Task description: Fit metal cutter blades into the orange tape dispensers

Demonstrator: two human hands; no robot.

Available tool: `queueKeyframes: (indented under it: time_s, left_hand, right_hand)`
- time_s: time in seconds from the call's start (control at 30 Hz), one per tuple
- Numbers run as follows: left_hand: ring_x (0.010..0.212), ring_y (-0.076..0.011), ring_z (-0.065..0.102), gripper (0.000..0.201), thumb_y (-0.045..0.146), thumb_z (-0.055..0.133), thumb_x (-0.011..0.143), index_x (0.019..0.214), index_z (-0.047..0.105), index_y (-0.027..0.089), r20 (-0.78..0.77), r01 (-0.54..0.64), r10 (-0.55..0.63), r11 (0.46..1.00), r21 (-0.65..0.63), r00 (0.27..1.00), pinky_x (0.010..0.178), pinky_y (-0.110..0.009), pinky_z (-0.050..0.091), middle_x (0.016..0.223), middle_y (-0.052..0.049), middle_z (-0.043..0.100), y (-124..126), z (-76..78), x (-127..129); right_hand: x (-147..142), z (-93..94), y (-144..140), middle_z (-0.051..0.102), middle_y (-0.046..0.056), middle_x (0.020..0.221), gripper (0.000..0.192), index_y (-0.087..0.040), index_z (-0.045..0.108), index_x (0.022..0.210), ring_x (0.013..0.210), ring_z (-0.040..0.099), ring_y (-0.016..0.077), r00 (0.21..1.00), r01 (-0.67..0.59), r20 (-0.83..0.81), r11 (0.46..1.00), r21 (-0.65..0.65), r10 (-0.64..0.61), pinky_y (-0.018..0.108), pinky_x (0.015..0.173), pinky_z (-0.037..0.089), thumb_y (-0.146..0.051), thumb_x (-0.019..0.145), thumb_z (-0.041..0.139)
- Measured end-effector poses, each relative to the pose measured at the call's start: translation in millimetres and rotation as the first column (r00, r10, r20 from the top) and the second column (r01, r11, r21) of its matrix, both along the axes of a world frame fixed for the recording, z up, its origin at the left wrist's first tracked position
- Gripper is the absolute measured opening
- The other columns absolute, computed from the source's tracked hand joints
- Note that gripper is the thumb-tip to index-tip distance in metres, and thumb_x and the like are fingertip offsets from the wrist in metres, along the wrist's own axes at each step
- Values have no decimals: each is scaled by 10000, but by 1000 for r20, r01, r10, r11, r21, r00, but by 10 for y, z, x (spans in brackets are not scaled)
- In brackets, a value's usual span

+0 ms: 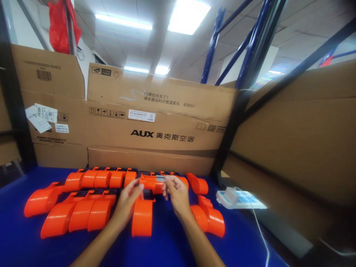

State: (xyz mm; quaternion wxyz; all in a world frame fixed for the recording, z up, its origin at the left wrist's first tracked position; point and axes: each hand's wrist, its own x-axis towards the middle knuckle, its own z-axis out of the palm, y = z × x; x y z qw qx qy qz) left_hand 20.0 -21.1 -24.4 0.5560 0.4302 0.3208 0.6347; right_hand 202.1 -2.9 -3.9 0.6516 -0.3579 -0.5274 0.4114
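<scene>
Head view: blue work surface [167,248] backed by cardboard cartons [155,122]. At centre, left hand [128,202] and right hand [175,193] pinch opposite ends of one orange housing [151,182], raised just above another orange piece [142,217]. Rows of orange parts [80,213] lie at 9 o'clock; a white charger [230,195] sits at 3 o'clock.
</scene>
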Motion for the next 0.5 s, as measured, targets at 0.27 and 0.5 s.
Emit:
queueKeyframes:
  time_s: [0.27, 0.5]
  left_hand:
    - [542, -132, 525, 466, 500, 775, 712, 1021, 683, 163, -11, 20, -20, 1000, -12, 1000, 542, -228, 390, 631, 10, 629, -16, 16, 6]
    - [531, -133, 520, 476, 495, 762, 724, 1058, 694, 164, -81, -7, 10, 999, 34, 997, 535, -227, 386, 600, 6, 624, 18, -7, 3]
  right_hand:
    - [-24, 4, -13, 644, -9, 620, 346, -170, 633, 831, 423, 542, 95, 999, -46, -19, 999, 12, 46, 187, 341, 431, -502, 795, 725]
    - [-26, 0, -15, 698, 38, 737, 362, -162, 703, 907, 498, 612, 126, 990, -127, 58, 992, 12, 127, 221, 388, 495, -511, 810, 699]
